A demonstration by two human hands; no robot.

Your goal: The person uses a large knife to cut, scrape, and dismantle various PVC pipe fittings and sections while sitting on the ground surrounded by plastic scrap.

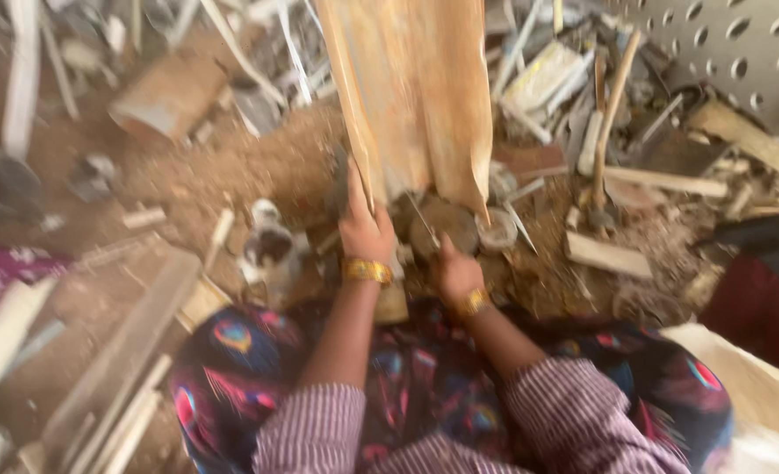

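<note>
Left hand raised, fingers gripping wooden board edge; right hand low, grip unclear.

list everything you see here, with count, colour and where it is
wood panel: one, tan, upright at top centre, lower edge near the ground
sawdust: a spread, brown, over the ground at centre and left
wood scraps: many, pale, scattered all around
hammer: one, wooden handle, leaning right of the panel
perforated sheet: one, grey, top right
bangles: two, gold, one on each wrist
left hand: grip on the panel's left edge
right hand: low beside the panel's base, blurred
</note>
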